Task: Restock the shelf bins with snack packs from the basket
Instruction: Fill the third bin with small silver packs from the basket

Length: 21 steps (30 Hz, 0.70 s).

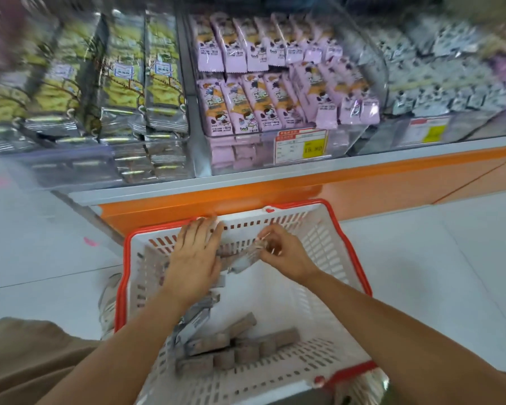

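Right hand pinches end of snack pack, frame centre, inside basket; left hand flat, fingers straight, beside it. More packs lower centre. I judge them light, slick foil, crushable; I'd grip mid-body, not seam

Basket: white, slotted, red rim. Snack packs inside: brown, silver-grey ends. Left bin packs: yellow-green on silver. Middle packs: lilac-pink, cartoon print. Right packs: probably black-and-white, blurred. Shelf base: orange.
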Motion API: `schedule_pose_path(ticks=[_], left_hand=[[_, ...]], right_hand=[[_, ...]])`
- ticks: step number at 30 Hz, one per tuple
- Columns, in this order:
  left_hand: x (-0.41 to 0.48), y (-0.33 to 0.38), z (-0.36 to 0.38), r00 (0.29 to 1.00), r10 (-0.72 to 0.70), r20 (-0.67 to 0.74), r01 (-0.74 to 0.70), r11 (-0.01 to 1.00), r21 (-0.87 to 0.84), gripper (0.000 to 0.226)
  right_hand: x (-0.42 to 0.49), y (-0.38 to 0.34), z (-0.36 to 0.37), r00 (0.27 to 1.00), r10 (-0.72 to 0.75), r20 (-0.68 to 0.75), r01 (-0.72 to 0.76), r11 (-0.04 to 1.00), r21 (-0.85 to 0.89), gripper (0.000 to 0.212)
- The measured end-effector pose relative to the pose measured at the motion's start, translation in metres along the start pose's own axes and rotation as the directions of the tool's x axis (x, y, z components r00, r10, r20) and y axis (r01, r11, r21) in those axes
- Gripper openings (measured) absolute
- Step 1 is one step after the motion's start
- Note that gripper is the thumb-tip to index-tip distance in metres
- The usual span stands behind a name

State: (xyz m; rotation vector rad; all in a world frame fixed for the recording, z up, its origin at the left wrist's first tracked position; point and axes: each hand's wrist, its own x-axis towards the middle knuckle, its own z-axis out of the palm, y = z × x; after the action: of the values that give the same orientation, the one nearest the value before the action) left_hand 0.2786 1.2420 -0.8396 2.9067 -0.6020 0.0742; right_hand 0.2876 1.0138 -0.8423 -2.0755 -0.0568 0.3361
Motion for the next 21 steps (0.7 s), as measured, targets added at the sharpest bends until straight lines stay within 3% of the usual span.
schedule_pose_path(ticks=[2, 5, 9, 12, 15, 19, 21], left_hand=[[0.005, 0.018, -0.012, 0.998, 0.037, 0.041, -0.028, 0.978, -0.208, 0.056], [0.011, 0.046, -0.038, 0.996, 0.03, 0.086, 0.017, 0.864, -0.504, 0.06], [0.02, 0.076, -0.07, 0.996, -0.059, 0.062, 0.085, 0.657, -0.749, 0.032], [0.026, 0.094, -0.092, 0.979, -0.161, 0.125, 0.185, 0.436, -0.881, 0.018], [0.028, 0.116, -0.117, 0.983, -0.133, 0.128, 0.163, 0.304, -0.938, 0.021], [0.032, 0.142, -0.138, 0.993, -0.105, 0.053, 0.083, 0.303, -0.949, 0.021], [0.04, 0.147, -0.143, 0.988, -0.137, -0.069, 0.008, 0.492, -0.871, 0.023]], right_hand=[[-0.009, -0.018, -0.016, 0.999, -0.028, -0.031, 0.03, 0.998, 0.062, 0.029], [-0.024, -0.046, -0.034, 0.992, -0.089, -0.09, 0.102, 0.983, 0.151, 0.029], [-0.05, -0.077, -0.059, 0.975, -0.142, -0.174, 0.185, 0.947, 0.264, 0.042], [-0.071, -0.086, -0.076, 0.962, -0.206, -0.179, 0.234, 0.96, 0.155, 0.053], [-0.089, -0.089, -0.088, 0.948, -0.264, -0.18, 0.276, 0.96, 0.044, 0.047], [-0.105, -0.099, -0.11, 0.917, -0.288, -0.277, 0.305, 0.952, 0.02, 0.034], [-0.109, -0.107, -0.128, 0.9, -0.286, -0.328, 0.302, 0.953, -0.001, 0.03]])
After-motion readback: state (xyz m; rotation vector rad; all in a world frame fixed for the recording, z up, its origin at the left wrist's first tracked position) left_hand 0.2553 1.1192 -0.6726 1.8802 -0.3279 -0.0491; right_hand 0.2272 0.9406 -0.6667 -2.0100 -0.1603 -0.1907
